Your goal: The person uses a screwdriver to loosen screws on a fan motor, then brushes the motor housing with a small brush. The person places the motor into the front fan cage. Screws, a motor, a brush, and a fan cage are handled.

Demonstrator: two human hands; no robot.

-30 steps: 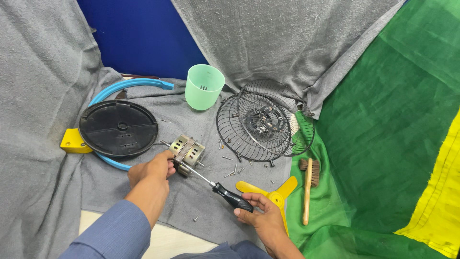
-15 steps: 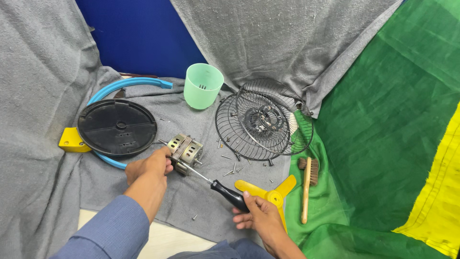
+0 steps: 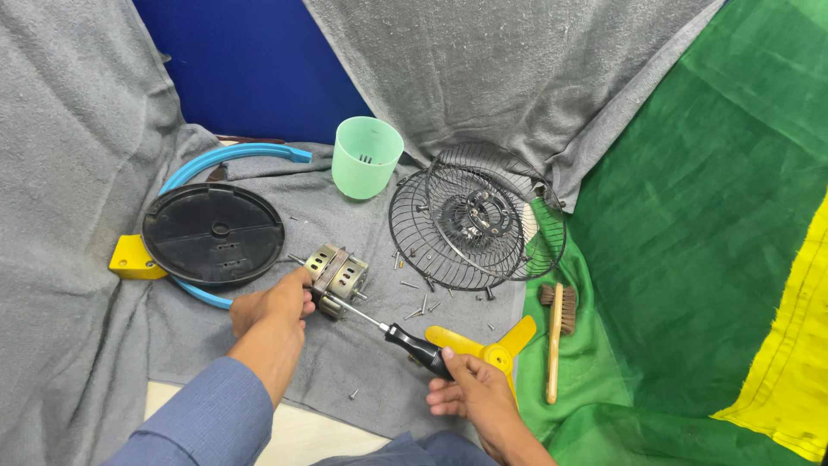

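Behind the hands, near the blue backdrop, one pale green plastic cup [image 3: 366, 157] lies tipped toward the camera, and only a small dark mark shows at its bottom. On the grey cloth [image 3: 259, 362] sit one small fan motor [image 3: 337, 275], one black round base plate [image 3: 213, 234], one blue hoop [image 3: 226, 157], two wire guards [image 3: 476, 226] nested together, one yellow three-bladed fan blade [image 3: 492, 349], one wooden brush [image 3: 556, 336] and a scatter of loose screws [image 3: 420, 293]. The motor is a squat metal block with a pale yellowish casing, lying just right of the base plate. Left hand [image 3: 272, 304] curls around the motor's near end, steadying it. Right hand [image 3: 470, 393] grips the black handle of a screwdriver [image 3: 405, 336], whose shaft tip meets the motor
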